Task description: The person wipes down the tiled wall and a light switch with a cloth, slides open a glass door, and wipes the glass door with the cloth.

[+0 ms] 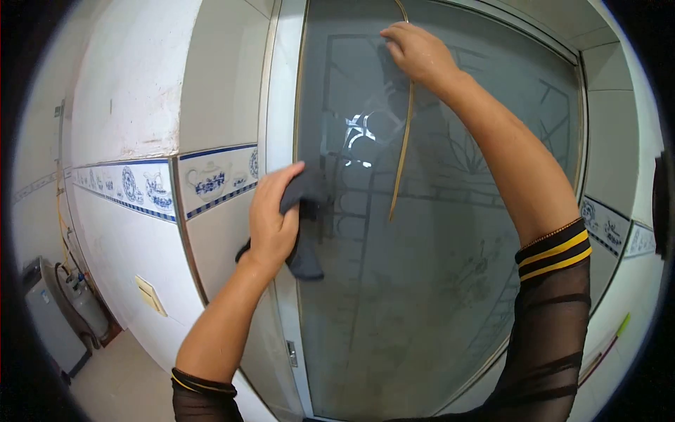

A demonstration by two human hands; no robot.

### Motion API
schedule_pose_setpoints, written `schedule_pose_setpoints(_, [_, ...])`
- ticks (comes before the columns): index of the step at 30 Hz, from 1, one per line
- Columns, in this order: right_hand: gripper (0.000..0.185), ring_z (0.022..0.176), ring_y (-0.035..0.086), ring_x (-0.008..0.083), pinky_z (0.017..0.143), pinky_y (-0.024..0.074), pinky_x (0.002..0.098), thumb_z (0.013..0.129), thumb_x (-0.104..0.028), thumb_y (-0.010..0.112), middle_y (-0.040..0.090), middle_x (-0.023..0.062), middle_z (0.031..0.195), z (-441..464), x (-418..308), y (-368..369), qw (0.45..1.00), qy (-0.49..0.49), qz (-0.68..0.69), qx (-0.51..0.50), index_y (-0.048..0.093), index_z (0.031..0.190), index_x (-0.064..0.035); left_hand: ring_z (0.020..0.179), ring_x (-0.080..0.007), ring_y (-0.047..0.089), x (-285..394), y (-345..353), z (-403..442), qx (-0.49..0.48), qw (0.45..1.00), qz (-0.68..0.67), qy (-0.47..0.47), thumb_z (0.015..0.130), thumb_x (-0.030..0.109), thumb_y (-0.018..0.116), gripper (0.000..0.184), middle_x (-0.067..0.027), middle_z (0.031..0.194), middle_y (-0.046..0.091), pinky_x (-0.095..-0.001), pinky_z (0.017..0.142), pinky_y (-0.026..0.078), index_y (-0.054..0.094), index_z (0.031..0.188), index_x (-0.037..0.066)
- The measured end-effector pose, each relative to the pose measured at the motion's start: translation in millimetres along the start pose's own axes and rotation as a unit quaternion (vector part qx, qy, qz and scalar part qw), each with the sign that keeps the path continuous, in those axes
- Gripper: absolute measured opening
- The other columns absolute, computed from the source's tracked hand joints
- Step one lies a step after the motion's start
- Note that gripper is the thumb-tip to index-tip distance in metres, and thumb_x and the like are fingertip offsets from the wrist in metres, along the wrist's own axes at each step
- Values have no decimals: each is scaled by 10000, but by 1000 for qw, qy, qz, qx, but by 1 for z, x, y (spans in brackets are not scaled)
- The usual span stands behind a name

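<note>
A dark grey cloth (306, 193) is gripped in my left hand (273, 221), which is raised beside the left frame of a frosted glass door (429, 281). Part of the cloth hangs down below the hand. My right hand (422, 55) is up near the top of the glass, its fingers bent and pointing left; what they hold, if anything, is too small to make out. A thin gold-coloured strip (404, 155) runs from above that hand, passes behind it and hangs down in front of the glass.
A tiled wall (133, 239) with a blue patterned border and a switch plate (150, 295) stands at the left. Farther back are a grey appliance (53, 320) and a gas cylinder (90, 309). A metal latch (292, 354) sits low on the door frame.
</note>
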State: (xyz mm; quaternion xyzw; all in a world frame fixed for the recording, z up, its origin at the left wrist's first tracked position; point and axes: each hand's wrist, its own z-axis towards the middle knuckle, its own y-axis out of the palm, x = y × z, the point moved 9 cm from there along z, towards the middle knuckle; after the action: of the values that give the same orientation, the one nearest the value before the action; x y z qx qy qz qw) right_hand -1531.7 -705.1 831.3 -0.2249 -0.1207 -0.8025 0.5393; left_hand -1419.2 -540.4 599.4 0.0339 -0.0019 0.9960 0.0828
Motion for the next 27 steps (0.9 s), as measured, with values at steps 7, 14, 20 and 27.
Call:
schedule_pose_setpoints(7, [323,1096,509,239,986,374,352,809,-136,555,527,14,1217,18,25,6,956,-173,-232,-40,563,1132,-129,1075,-314,475,6,26,68,73,979,167,95,714,-85,505,408,-133,1125,526,-365,941,357,544,1098,48])
schedule_pose_setpoints(14, [265,990,555,289,821,459,399,778,-74,501,586,122,983,34,57,-27,974,-41,-221,13,631,1008,-91,1216,-312,389,-16,52,109,51,950,270,149,677,-51,537,485,-128,1273,448,-393,1028,287,533,1142,88])
schedule_pose_setpoints(20, [277,1001,548,297,830,450,410,809,-85,467,574,142,1016,56,60,-12,963,11,-270,4,616,1042,-79,1220,-312,395,-39,51,120,76,962,193,179,704,-54,554,433,-121,1280,463,-393,1032,304,541,1119,66])
schedule_pose_setpoints(27, [271,987,547,288,814,444,406,811,-123,475,574,117,1005,55,53,-9,962,-11,-253,100,627,1034,-144,1237,-307,386,-47,46,119,71,970,146,183,706,-58,548,431,-108,1283,476,-387,1044,296,544,1120,60])
